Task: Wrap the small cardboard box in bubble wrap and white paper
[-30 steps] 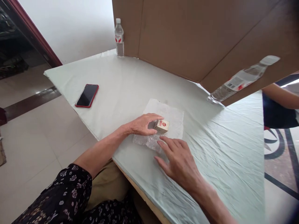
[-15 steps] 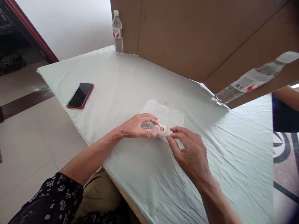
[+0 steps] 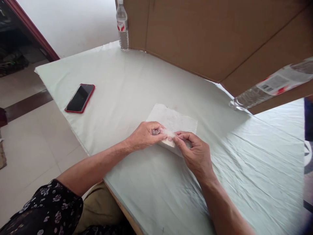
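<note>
Between my two hands is a small translucent plastic packet [image 3: 169, 134], and a cream item with a reddish print shows through it. Its exact kind is blurred. My left hand [image 3: 146, 135] pinches the packet's left side with thumb and fingers, some clear film bunched in its curl. At the right side, my right hand [image 3: 195, 150] grips the edge between thumb and fingertips. Just beyond and partly beneath lies a white sheet [image 3: 174, 117], like thin paper or tissue, flat on the cloth.
A pale green cloth [image 3: 117, 88] covers the table. A phone in a red case [image 3: 80, 98] lies at the left. Tall cardboard panels [image 3: 181, 36] stand behind, with one water bottle [image 3: 122, 27] at the left and another water bottle [image 3: 271, 86] at the right.
My right hand has moved left onto the packet, and both hands have drawn closer together. The packet is now more bunched and tilted. The view has shifted slightly.
</note>
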A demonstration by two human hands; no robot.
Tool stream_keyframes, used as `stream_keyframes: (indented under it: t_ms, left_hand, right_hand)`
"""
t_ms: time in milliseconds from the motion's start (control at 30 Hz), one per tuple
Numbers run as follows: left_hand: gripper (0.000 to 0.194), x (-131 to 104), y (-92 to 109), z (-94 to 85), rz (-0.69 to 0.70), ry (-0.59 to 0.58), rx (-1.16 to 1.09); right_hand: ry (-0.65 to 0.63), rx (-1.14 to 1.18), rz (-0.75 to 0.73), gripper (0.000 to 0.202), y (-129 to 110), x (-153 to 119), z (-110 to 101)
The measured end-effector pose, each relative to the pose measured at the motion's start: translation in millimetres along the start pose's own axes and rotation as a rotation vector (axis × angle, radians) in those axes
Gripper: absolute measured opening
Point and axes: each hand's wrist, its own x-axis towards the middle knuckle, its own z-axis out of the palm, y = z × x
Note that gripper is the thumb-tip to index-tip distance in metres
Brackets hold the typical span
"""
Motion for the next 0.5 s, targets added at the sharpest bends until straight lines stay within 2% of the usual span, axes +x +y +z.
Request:
stream_keyframes:
  t_ms: [300,500]
  left_hand:
    - [0.025,-2.9,-1.9,1.6,-0.033,-0.007,-0.039]
    - [0.023,-3.7,-4.8,3.5,-0.031,0.003,-0.03]
  right_hand:
    - [0.082,-0.028,-0.009,0.016,-3.0,-10.6,3.7]
    - [0.073,-0.043,-0.009,0.016,1.8,-10.5,5.3]
